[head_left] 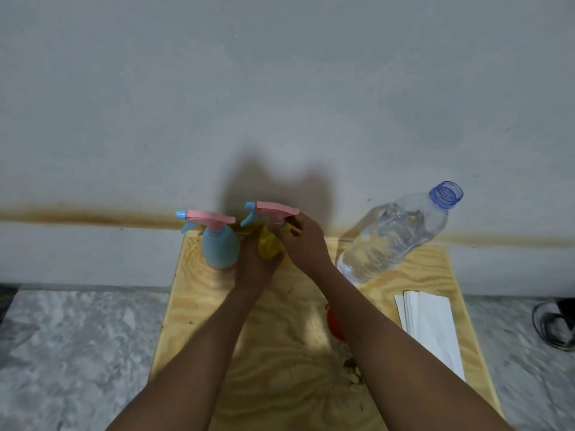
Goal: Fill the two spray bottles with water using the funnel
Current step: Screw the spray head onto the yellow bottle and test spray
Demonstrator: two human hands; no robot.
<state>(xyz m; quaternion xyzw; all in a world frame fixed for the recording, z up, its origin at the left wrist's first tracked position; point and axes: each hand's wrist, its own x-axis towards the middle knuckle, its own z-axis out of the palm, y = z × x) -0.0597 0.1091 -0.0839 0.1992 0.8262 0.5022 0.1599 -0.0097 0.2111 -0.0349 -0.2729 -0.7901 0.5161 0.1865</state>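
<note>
Two spray bottles stand at the far edge of a wooden board (217,306). The blue spray bottle (219,247), with a pink and blue trigger head, stands alone on the left. The yellow spray bottle (269,247) is beside it; my left hand (256,265) grips its body from below. My right hand (303,241) holds the pink spray head (275,209) at the bottle's neck. A red funnel (334,321) lies on the board, partly hidden under my right forearm. A clear open water bottle (395,234) stands to the right, uncapped.
Folded white paper (431,328) lies at the board's right side. A grey wall rises right behind the board. Grey marbled floor lies on both sides, with a dark cable coil (553,325) at far right. Some crumbs dot the board near its middle.
</note>
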